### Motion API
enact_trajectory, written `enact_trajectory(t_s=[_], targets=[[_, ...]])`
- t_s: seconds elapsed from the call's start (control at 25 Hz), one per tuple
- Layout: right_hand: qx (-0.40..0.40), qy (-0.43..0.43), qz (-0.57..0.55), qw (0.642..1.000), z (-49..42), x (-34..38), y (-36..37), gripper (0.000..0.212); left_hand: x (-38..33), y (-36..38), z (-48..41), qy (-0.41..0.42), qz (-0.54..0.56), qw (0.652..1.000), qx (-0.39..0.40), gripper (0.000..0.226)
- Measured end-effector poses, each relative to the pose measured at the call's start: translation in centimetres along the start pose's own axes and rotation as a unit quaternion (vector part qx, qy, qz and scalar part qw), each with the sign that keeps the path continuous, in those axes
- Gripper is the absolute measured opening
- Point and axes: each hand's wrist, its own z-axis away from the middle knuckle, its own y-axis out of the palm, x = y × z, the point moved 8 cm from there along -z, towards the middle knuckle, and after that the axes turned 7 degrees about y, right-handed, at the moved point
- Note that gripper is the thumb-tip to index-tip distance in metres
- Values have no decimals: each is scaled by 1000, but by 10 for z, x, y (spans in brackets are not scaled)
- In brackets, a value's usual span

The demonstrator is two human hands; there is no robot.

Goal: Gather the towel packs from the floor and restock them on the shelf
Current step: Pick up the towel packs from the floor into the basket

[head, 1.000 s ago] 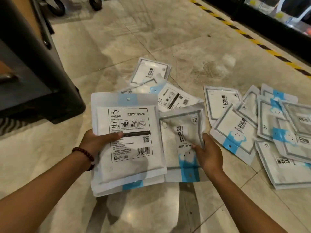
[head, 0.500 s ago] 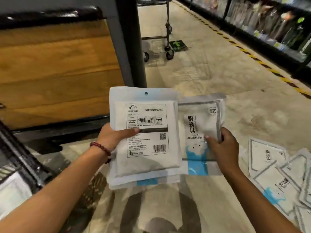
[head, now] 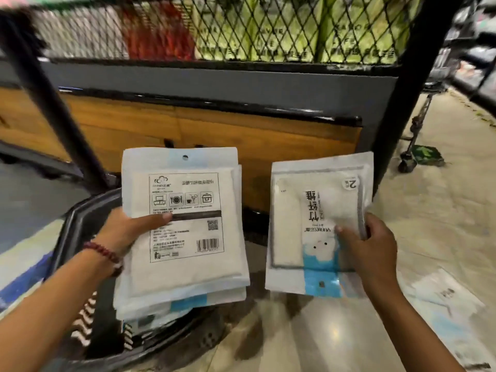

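My left hand grips a stack of white towel packs, thumb across the printed back label of the top pack. My right hand holds a single towel pack, upside down with its blue band at the bottom, thumb on its face. Both are raised in front of the shelf unit, which has wooden panels and a dark frame. More towel packs lie blurred on the floor at the lower right.
A black wire-mesh basket full of coloured goods sits at the top of the shelf unit. A dark rounded bin with striped items stands below my left arm. A wheeled trolley stands on the aisle floor at the right.
The view has swung up from the floor to the shelf unit. Both hands have lifted their packs, and the single pack has moved apart from the stack.
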Motion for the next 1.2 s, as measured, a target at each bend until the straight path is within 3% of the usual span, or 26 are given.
enact_trajectory(t_s=[0.12, 0.4, 0.6, 0.92, 1.2], targets=[[74, -7, 1, 997, 7, 28, 68, 14, 5, -73, 19, 0, 10, 995, -102, 46], [186, -19, 11, 982, 28, 73, 176, 11, 47, -155, 40, -60, 11, 976, -210, 25], [217, -6, 58, 975, 35, 58, 221, 9, 96, -161, 24, -121, 18, 968, -220, 30], [188, 31, 141, 972, 31, 20, 257, 11, 158, -139, -29, -144, -4, 971, -190, 44], [172, -28, 248, 953, 30, 17, 297, 15, 268, -134, -64, -286, 34, 944, -163, 41]])
